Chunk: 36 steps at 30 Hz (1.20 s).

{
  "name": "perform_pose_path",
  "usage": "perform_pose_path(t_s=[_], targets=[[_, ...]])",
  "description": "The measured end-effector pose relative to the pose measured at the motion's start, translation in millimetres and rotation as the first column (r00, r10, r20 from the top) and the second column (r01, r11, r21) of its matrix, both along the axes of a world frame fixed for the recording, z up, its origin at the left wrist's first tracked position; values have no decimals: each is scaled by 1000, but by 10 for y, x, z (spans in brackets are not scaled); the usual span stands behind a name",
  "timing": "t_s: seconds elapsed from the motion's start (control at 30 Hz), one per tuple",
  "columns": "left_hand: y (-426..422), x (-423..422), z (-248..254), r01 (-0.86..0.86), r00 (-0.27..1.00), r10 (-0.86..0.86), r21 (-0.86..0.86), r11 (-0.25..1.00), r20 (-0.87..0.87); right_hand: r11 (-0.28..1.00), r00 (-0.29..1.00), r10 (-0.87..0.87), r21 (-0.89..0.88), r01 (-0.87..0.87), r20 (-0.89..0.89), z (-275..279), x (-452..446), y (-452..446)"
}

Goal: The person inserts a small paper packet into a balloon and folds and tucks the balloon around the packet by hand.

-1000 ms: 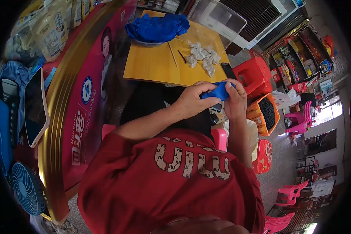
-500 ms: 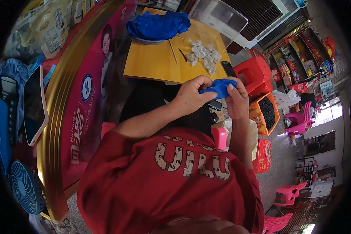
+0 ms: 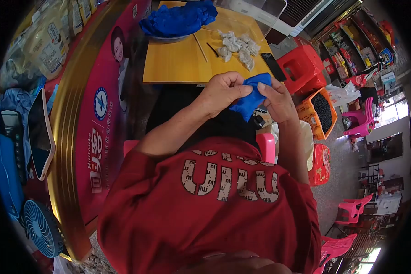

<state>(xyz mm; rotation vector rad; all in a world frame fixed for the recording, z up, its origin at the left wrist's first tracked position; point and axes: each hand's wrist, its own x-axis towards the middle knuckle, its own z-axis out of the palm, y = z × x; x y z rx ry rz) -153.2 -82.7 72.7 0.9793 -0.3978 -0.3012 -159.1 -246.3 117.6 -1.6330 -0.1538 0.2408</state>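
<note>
A piece of thin blue fabric (image 3: 247, 104) hangs between my two hands, above my lap and just off the table's near edge. My left hand (image 3: 220, 95) pinches its left side between thumb and fingers. On the other side, my right hand (image 3: 279, 101) grips it with the thumb laid on top. Beyond them, a heap of similar blue fabric (image 3: 180, 19) rests in a shallow bowl (image 3: 169, 39) on the yellow table (image 3: 169, 64). Several small clear bags with pale contents (image 3: 236, 45) lie in a cluster on the same table.
A thin wooden stick (image 3: 200, 48), a dark slim stick (image 3: 213, 49) and a black phone (image 3: 273, 67) lie on the table. To the right stand red stools (image 3: 301, 64) and an orange basket (image 3: 309, 119) of small dark pieces. A gold-edged counter (image 3: 61, 137) runs along the left.
The blue fabric, bunched between my fingers before, is now spread wider and hangs lower on its left side. My hands have shifted slightly, and the camera view has tilted a little.
</note>
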Motion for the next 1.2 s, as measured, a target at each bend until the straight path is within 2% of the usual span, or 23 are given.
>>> perform_pose_path(t_s=[0.03, 0.07, 0.1, 0.13, 0.2, 0.27, 0.4, 0.43, 0.5, 0.6, 0.73, 0.8, 0.83, 0.9, 1.0, 1.03, 1.07, 1.1, 1.13, 1.2], targets=[[1, 0, 13, -1, 1000, 1, 2, 1000, 0, 996, 999, 45, 72, -45, 7, 23, -32, 28], [6, 1, 28, -75, 997, 75, -31, 997, 2, 996, 999, 48, 73, -49, 6, 25, -48, 17], [15, 8, 38, -151, 988, 152, -64, 986, 4, 988, 989, 147, 48, -147, -6, 32, -56, -5], [23, 24, 39, -158, 987, 158, -63, 986, 6, 969, 969, 245, 23, -244, -20, 42, -69, -3], [32, 50, 31, -258, 965, 260, -93, 962, 11, 971, 971, 231, -42, -233, -55, 58, -118, 107], [20, 24, 30, -277, 959, 281, -84, 957, 45, 974, 976, 151, -147, -174, -157, 51, -143, 189], [37, 37, 8, -286, 953, 289, -55, 957, 88, 981, 978, 113, -134, -138, -177, -1, -129, 211], [46, 34, 24, -289, 952, 293, -56, 956, 88, 969, 981, 131, -191, -157, -141, -1, -122, 185], [63, 18, 60, -216, 976, 217, -22, 976, 29, 953, 982, 152, -246, -174, -108, 10, -120, 146], [82, 32, 53, -173, 983, 172, 16, 985, 58, 949, 980, 159, -254, -186, -123, 1, -129, 125], [105, 61, 99, -151, 989, 151, 64, 987, 1, 988, 994, 89, -120, -95, -60, -67, -132, 153], [147, 47, 111, -57, 995, 30, 284, 957, 100, 997, 998, 53, -54, -54, -24, -47, -143, 136], [142, 43, 120, -52, 994, 23, 289, 956, 104, 999, 999, 31, -44, -30, 10, -37, -147, 128], [137, 28, 122, 71, 989, -113, 375, 924, 91, 1000, 999, 4, -27, -3, 42, -21, -167, 123], [142, 28, 87, 71, 978, -130, 319, 945, 166, 998, 997, 38, -48, -35, 70, -26, -196, 115], [151, 27, 77, 78, 976, -139, 329, 941, 166, 995, 992, 101, -14, -101, 70, -53, -190, 97], [161, 23, 67, 126, 974, -172, 273, 954, 150, 986, 984, 163, 21, -165, 75, -71, -186, 85], [164, 20, 65, 174, 969, -206, 215, 961, 135, 987, 985, 155, 32, -157, 79, -56, -193, 85], [161, 9, 90, 181, 967, -215, 227, 957, 134, 984, 982, 174, 21, -176, 69, -22, -208, 88], [159, -17, 149, 210, 977, -215, 198, 957, 4, 982, 981, 187, 21, -188, 61, -21, -208, 70]])
